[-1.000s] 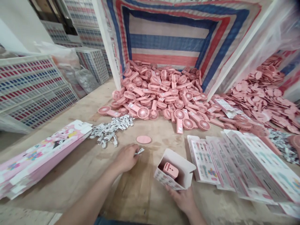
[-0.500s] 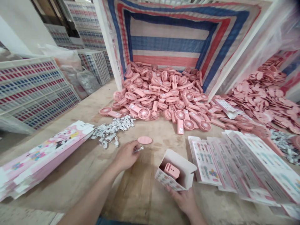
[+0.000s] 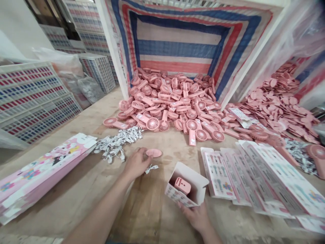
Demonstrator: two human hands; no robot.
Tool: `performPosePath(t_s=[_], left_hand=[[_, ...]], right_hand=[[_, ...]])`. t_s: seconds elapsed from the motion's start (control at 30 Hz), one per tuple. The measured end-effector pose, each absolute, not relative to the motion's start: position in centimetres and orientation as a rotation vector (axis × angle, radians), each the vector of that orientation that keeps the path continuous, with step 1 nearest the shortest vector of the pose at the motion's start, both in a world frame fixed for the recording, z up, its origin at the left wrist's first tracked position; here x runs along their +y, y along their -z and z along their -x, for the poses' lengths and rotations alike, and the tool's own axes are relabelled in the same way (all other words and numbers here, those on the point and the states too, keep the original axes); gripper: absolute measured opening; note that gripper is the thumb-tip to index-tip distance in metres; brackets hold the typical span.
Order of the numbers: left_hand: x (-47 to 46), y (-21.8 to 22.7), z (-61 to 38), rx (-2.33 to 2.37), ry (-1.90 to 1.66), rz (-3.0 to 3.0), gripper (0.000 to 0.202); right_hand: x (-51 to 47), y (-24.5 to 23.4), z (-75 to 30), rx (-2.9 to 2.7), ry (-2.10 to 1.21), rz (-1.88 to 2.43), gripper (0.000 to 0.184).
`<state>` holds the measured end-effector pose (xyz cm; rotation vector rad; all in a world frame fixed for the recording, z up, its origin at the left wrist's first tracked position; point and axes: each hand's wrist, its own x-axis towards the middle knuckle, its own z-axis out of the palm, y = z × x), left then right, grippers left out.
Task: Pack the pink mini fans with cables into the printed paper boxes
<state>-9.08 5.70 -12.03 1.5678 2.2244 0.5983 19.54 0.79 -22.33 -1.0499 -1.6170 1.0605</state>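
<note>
My left hand (image 3: 137,163) has its fingertips closed on the left edge of a flat pink disc (image 3: 155,153) at the tabletop. A small bundled white cable (image 3: 151,168) sticks out beside the thumb; whether the hand still grips it or it rests on the wood, I cannot tell. My right hand (image 3: 195,214) grips the near lower side of an open-topped printed carton (image 3: 181,200), tilted toward me. Inside the carton stands a pink handheld fan (image 3: 183,185), showing only its handle's end, with slots.
Pink handheld fans (image 3: 165,101) spill from a striped-lined bin (image 3: 175,49). White cables (image 3: 116,142) lie left of centre. Flattened cartons are stacked at left (image 3: 48,169) and right (image 3: 254,179). Pink discs (image 3: 276,105) are heaped at far right. Plastic crates (image 3: 33,95) stand at far left.
My left hand has moved slightly forward onto the pink disc, and the white cable now shows nearer me, below the fingers. The right hand keeps the carton in about the same place.
</note>
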Motion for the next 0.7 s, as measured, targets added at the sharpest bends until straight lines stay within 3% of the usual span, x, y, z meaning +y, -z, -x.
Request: performPosePath(t_s=[0.23,0.7], left_hand=[[7.8,14.2,8.7,2.276,-0.661,-1.486,0.029],[7.4,17.4,8.8,2.051,-1.28,-1.258,0.028]], right_hand=[[0.8,22.6,-19.6,-1.605,-1.056,1.064,0.046],[0.8,22.1,-19.4,-1.604,-1.07,1.045,0.044]])
